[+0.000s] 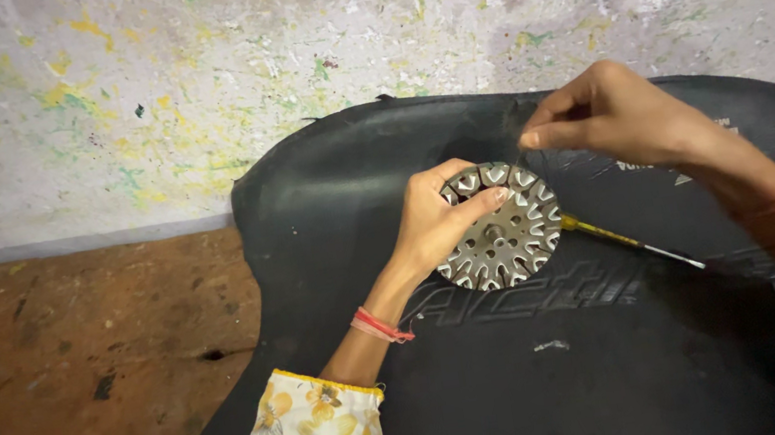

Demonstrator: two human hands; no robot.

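Note:
My left hand [436, 223] grips a round grey metal disc with many radial slots [509, 231], holding it tilted above a black rubber sheet [491, 375]. My right hand [610, 113] is raised just above and right of the disc, its fingertips pinched together on what looks like a very thin wire running down toward the disc's upper edge; the wire is barely visible. A thin yellow-handled tool [628, 240] lies on the rubber sheet to the right of the disc, partly hidden behind it.
The black rubber sheet covers a worn brown wooden bench [76, 372], bare at the left. A paint-spattered whitish wall [187, 84] rises right behind the bench. A floral sleeve covers my left forearm.

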